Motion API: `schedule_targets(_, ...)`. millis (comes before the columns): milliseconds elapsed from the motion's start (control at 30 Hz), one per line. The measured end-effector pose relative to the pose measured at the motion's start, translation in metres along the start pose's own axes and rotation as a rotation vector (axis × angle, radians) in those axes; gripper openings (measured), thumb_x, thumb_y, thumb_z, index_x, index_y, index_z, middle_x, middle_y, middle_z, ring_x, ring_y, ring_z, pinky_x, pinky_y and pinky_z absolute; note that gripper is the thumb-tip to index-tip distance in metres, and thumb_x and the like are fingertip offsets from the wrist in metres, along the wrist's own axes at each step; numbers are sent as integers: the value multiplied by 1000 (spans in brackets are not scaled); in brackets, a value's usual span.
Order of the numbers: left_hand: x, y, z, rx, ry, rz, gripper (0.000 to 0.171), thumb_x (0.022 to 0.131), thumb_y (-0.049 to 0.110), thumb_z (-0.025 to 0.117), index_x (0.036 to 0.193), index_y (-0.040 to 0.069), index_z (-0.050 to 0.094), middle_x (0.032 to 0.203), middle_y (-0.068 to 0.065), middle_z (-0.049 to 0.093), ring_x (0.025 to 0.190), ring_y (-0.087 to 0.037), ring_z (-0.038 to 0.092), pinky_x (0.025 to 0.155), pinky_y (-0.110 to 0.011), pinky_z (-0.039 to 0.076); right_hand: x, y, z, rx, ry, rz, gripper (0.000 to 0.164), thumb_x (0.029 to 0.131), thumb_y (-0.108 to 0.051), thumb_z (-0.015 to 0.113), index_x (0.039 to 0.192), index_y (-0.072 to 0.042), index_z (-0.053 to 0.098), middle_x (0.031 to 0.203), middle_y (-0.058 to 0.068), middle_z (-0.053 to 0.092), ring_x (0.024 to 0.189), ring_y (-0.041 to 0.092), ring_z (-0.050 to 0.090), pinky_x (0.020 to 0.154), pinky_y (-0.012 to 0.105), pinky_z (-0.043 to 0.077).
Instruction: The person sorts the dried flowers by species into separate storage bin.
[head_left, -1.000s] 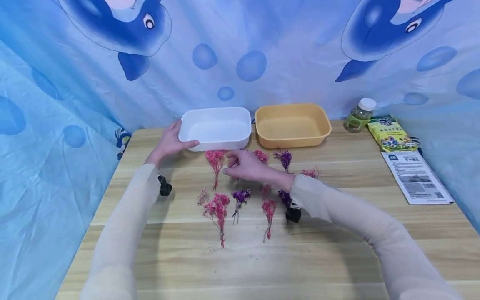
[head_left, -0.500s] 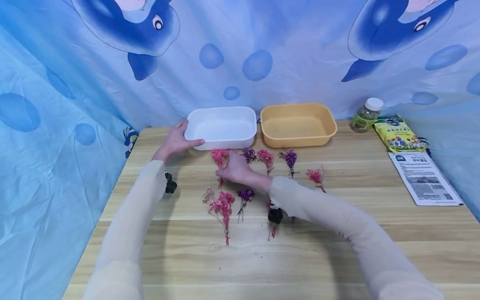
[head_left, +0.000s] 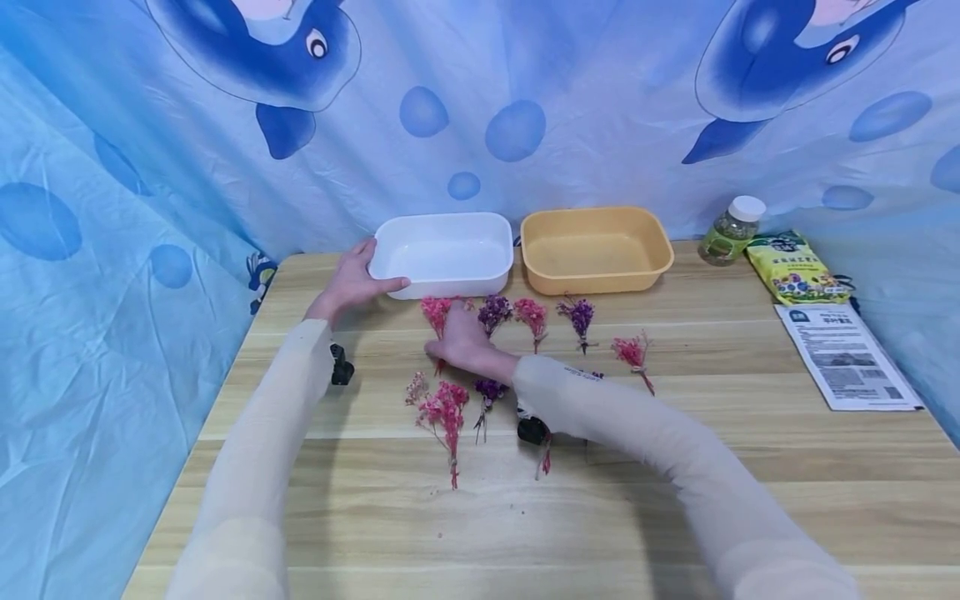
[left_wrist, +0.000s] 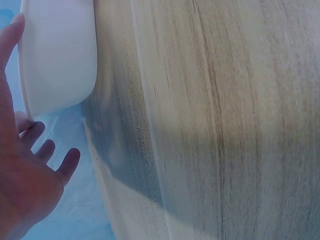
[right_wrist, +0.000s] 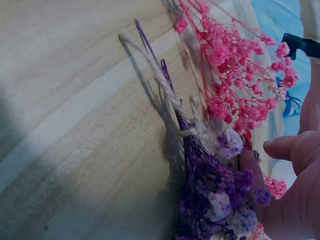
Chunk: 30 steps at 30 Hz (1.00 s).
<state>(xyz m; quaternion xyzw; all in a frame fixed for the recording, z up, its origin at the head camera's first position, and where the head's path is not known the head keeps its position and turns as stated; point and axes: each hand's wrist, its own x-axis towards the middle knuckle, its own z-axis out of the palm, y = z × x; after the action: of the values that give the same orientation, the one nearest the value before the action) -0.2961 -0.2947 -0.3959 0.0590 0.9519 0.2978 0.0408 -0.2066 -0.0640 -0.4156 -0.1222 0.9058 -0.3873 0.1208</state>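
My left hand (head_left: 352,283) spans the left front corner of the white basin (head_left: 495,287). Its thumb lies straight along the front wall, and the other fingers are spread at the left side. My right hand (head_left: 467,337) reaches over the back-left bunch of pink dried flowers (head_left: 433,310), partly covering it. In the right wrist view, thumb and index finger stand apart around a bit of red stem, the fingertips close to it. A purple bunch (right_wrist: 187,145) tied with twine lies right beside that hand, with a larger pink bunch (right_wrist: 235,65) past it.
More pink (head_left: 531,315) and purple (head_left: 577,317) bunches lie in loose rows on the wooden table (head_left: 360,517). A yellow basin (head_left: 600,283) stands right of the white one. Farther right are a lidded jar (head_left: 731,232), a yellow packet (head_left: 798,271) and a printed sheet (head_left: 847,358).
My right hand has moved left, over the stems of the back-left pink bunch, uncovering bunches to its right. My left hand has stayed at the white basin. The head view has shifted slightly.
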Motion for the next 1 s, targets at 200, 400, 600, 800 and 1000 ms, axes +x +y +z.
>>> schedule_targets(200,-1,1,-1,2,-10,5,114,83,50,78,158,-3,9,164,-23,9,148,-43,10,118,-57,14,3,-1,3,-66,31,17,66,81,-10,78,132,10,42,67,7,58,52,18,56,44,27,48)
schedule_targets(400,-3,3,-2,-9,-10,12,113,84,48,77,158,-3,9,164,-24,9,148,-42,11,119,-57,15,2,-2,2,-85,1,28,68,79,-2,74,137,9,39,69,7,58,52,19,56,43,27,47)
schedule_targets(600,-4,4,-2,-11,-7,15,112,84,47,78,158,-4,11,163,-24,13,147,-43,15,118,-56,17,-3,-1,-1,-45,-50,49,77,80,1,71,146,5,33,65,7,60,45,18,56,39,28,49)
schedule_targets(800,-5,5,-2,-12,-4,14,112,84,47,78,157,-4,10,163,-25,12,148,-43,14,119,-55,16,-10,0,-6,-22,-31,-2,79,78,1,72,147,6,33,67,7,62,47,18,61,41,27,52)
schedule_targets(1000,-5,3,-2,-26,1,4,114,82,47,79,158,-3,11,163,-24,12,148,-42,13,119,-56,15,-17,3,-16,-53,-23,-86,90,79,-3,76,154,2,26,72,3,61,53,15,58,46,25,52)
